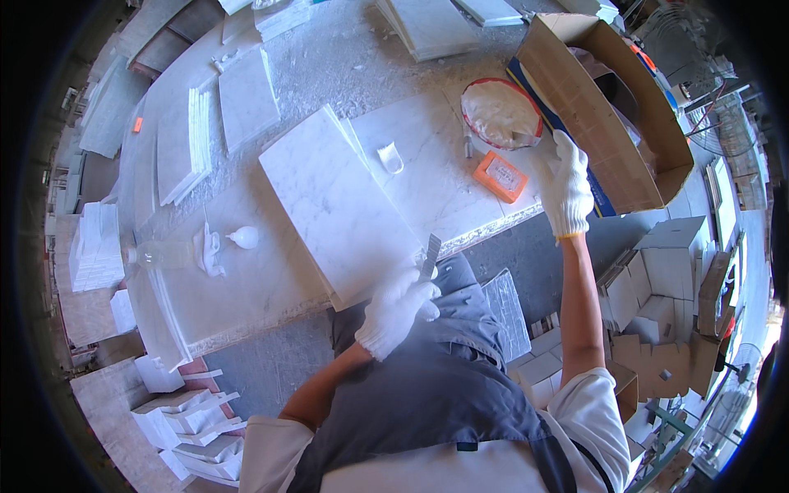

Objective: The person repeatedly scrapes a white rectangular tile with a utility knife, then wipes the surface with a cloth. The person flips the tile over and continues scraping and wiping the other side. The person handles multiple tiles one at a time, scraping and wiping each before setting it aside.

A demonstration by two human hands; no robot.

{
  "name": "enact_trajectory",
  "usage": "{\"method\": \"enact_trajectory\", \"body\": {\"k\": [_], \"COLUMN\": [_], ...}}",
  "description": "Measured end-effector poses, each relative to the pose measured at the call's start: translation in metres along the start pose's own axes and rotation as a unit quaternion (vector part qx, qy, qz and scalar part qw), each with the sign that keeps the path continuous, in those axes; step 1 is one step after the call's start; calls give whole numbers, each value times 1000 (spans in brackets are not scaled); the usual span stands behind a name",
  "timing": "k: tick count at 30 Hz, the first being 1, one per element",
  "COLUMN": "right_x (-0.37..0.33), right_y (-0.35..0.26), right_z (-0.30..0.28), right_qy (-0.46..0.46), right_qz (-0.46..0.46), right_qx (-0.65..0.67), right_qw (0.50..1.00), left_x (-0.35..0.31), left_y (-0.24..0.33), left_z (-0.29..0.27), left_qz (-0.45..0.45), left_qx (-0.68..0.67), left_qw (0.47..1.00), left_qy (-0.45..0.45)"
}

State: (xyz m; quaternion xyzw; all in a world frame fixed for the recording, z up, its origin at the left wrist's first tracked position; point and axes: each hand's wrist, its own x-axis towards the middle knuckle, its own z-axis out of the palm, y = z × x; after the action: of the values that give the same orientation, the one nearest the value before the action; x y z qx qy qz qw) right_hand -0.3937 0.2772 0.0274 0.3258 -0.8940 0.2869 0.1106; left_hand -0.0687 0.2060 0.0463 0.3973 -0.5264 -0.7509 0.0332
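My left hand (pixel 396 314), in a white knit glove, is closed around a thin grey flat-bladed scraper (pixel 431 255). It is at the near corner of a stack of white marble-patterned tiles (pixel 333 201), and the wrist area is blurred. My right hand (pixel 567 187), also gloved, reaches forward beside the cardboard box, its fingers partly curled. Whatever those fingers hold is hidden. Just left of it stands a red-rimmed bowl (pixel 500 111) of white paste or powder, with a small grey blade-like piece (pixel 521 138) at its edge. An orange block-shaped container (pixel 500 176) lies below the bowl.
An open cardboard box (pixel 579 107) stands at the right. A white squeeze bulb (pixel 243 237) and a clear bottle (pixel 156 253) lie at the left. More tiles (pixel 246 97) rest on the dusty worktable (pixel 345 62). White boxes (pixel 670 246) are stacked at the right.
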Motion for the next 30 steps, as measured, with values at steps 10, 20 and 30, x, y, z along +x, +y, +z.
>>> {"method": "enact_trajectory", "body": {"k": [10,20,30], "right_x": [51,-93,-122], "right_y": [9,11,18], "right_z": [15,24,59], "right_qy": [-85,-140,-169], "right_qz": [-50,228,86], "right_qx": [-42,437,317], "right_qw": [994,859,929], "left_x": [11,82,110], "left_y": [6,-23,-41], "left_z": [26,63,67], "left_qz": [-50,-18,-15], "left_qx": [1,7,-55], "left_qw": [999,999,995], "left_qy": [-12,41,84]}}
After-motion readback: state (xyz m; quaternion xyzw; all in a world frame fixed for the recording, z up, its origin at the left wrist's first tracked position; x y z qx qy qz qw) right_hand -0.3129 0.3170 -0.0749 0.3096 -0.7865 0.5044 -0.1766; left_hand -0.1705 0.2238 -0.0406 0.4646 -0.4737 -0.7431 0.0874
